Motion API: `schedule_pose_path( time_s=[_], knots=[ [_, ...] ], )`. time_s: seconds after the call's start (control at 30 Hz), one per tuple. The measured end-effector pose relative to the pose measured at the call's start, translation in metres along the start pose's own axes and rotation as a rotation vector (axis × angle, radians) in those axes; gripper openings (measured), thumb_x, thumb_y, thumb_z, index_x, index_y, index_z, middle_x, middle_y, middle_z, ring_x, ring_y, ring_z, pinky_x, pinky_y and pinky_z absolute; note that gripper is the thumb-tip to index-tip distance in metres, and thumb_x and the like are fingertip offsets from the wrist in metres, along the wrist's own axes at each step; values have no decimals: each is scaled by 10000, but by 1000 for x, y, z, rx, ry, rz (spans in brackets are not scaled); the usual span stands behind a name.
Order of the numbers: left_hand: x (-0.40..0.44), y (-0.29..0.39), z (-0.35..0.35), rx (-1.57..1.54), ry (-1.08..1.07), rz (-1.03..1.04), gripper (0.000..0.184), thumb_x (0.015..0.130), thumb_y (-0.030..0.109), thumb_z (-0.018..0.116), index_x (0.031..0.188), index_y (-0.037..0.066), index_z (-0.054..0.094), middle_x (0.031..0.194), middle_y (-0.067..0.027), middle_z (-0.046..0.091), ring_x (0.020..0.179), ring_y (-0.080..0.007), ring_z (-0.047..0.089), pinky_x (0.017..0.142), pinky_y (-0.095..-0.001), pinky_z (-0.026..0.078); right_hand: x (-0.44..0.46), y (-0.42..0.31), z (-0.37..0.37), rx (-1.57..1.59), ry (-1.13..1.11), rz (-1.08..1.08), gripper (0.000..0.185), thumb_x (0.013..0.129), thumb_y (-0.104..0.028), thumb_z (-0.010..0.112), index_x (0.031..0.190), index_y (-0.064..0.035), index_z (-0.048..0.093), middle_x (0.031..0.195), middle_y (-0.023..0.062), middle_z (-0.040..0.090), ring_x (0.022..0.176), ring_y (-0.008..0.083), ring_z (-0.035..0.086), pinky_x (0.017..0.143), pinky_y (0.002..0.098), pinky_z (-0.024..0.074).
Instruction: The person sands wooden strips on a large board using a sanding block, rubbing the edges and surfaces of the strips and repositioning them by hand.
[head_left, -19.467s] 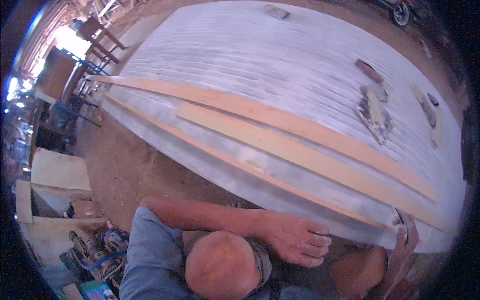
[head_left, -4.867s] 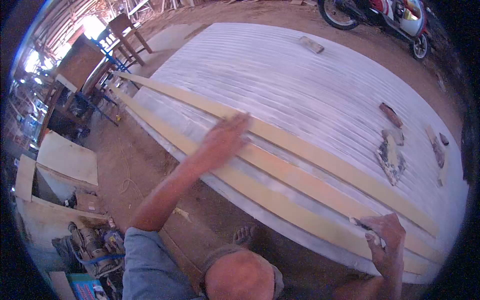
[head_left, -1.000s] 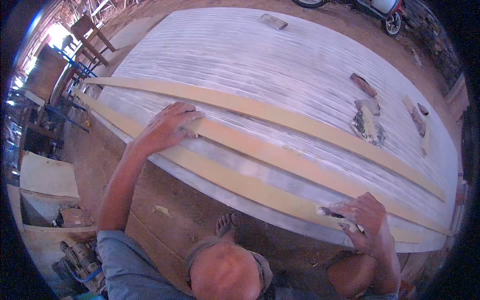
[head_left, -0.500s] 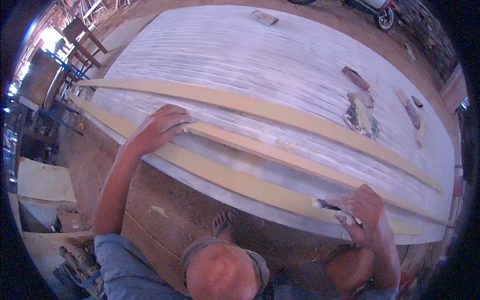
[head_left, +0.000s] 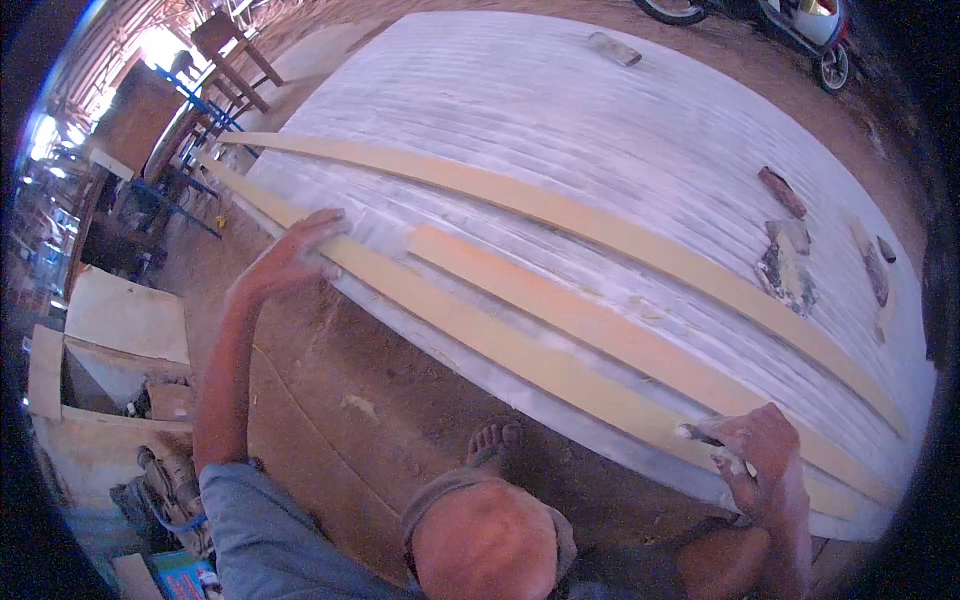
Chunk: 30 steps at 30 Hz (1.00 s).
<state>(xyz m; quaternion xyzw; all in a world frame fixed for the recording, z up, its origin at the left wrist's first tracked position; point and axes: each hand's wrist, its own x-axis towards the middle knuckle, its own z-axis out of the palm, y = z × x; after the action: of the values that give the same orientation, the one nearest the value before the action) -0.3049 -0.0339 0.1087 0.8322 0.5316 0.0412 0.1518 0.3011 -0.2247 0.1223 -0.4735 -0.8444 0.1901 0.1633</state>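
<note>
Three long pale yellow strips, apparently wood, lie on a white-dusted ridged board. My left hand point(head_left: 300, 250) is around the near strip point(head_left: 480, 345) toward its left part, fingers over the far edge and thumb at the near edge. Beside it lies the shorter middle strip point(head_left: 560, 295), its left end uncovered. The far strip point(head_left: 560, 215) runs behind, apart from both hands. My right hand point(head_left: 760, 450) is closed on a small dark tool point(head_left: 700, 433) with a whitish tip, held over the right part of the near strip. The fingers hide most of the tool, so its kind is unclear.
On the ridged board point(head_left: 480, 90) lie a clear-looking piece point(head_left: 614, 48), a brown block point(head_left: 782, 191) and a dark scrap with pale paste point(head_left: 787, 270). A motorbike wheel point(head_left: 832, 70) stands behind. Chairs point(head_left: 235, 50) are at back left; a box point(head_left: 120, 370) stands left.
My left hand has left the middle strip's left end and moved onto the near strip. The middle strip now lies flatter. My right hand keeps the tool; the view has shifted.
</note>
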Motion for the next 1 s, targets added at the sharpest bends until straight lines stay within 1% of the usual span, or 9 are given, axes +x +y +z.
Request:
schedule_pose_path(
  time_s=[0.07,0.2,0.3,0.47,0.57,0.63,0.77,0.93,1.0],
  knots=[
    [0,-8,5,16,32,4,690,757,256,799,1392,100,579,1464,-162,512,1394,-340,421,1199,-463,280,-1,0,2,-21,50,-39,371,753,-127,749,1121,-129,694,1003,79,732,797,308,657,722,442,484],
    [8,6,15,207,6,68,565,803,270,767,1319,81,634,1363,-157,576,1312,-350,490,1163,-466,328,1,-12,-6,-1,63,12,268,810,-147,702,1075,-111,705,1005,97,740,840,314,677,750,444,481],
    [14,72,29,118,38,306,438,854,260,720,1245,70,667,1256,-163,623,1222,-363,548,1099,-468,391,-2,-15,-14,-5,78,27,220,845,-141,669,1056,-93,709,1001,103,748,877,311,696,770,439,485],
    [38,134,49,16,-8,437,349,857,231,695,1174,84,685,1143,-154,668,1109,-357,616,986,-468,473,-4,-18,-17,-100,95,64,227,841,-146,672,1058,-89,708,987,98,749,852,313,690,754,435,491],
    [49,141,63,11,12,478,350,837,217,711,1165,98,685,1117,-144,678,1072,-355,637,941,-470,499,-10,-15,-14,-87,76,18,426,724,-167,715,1150,-147,712,1069,76,726,880,338,648,766,451,480],
    [46,146,62,43,83,493,338,836,233,731,1142,96,691,1080,-136,684,1034,-350,650,909,-459,514,-2,-25,-20,-103,90,49,229,841,-201,682,1036,-84,713,955,111,746,806,323,675,730,432,485],
    [45,151,63,-44,127,486,320,821,314,771,1047,95,713,997,-113,693,976,-324,655,860,-445,512,-7,-13,-13,-41,275,-37,210,857,-223,670,1003,-81,724,953,113,745,807,315,678,720,417,479],
    [44,137,76,9,191,514,320,745,248,815,1016,108,718,991,-101,707,977,-314,673,879,-435,530,-23,-1,-24,-238,404,174,229,930,-193,595,1033,-32,721,965,145,737,804,300,662,785,415,496],
    [39,137,67,44,184,520,326,697,198,820,991,104,717,972,-103,702,963,-308,675,874,-443,533,-14,-16,-44,52,462,393,264,905,-157,644,1108,-5,715,1019,175,727,981,326,692,919,431,515]
  ],
)
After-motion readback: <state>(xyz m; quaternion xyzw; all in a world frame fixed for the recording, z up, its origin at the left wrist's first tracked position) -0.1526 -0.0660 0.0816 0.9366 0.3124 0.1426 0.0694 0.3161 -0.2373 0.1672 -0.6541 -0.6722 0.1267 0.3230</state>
